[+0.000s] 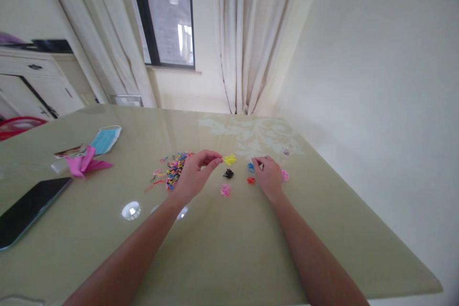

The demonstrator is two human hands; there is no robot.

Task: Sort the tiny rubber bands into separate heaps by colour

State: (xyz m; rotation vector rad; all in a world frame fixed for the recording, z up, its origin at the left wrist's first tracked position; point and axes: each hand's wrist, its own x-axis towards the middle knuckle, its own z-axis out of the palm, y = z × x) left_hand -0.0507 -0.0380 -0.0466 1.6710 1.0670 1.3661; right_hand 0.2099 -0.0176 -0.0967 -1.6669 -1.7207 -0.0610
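Inside our glossy green table's [215,258] right edge, our left hand [197,168] pinches beside yellow rubber bands [230,159], our right hand [268,175] beside blue ones [250,168]; any grasp unclear.

no readable text, no legible labels, brands, numbers or signs in view

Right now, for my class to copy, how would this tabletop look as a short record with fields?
Left hand: thumb and finger close together beside the yellow pile; any hold unclear
Right hand: fingertips by the blue pile
Mixed pile: many colours, partly behind the left hand
Middle column, far to near: yellow pile, black pile, pink pile
Nearer than blue: red pile
Far left: phone, mask
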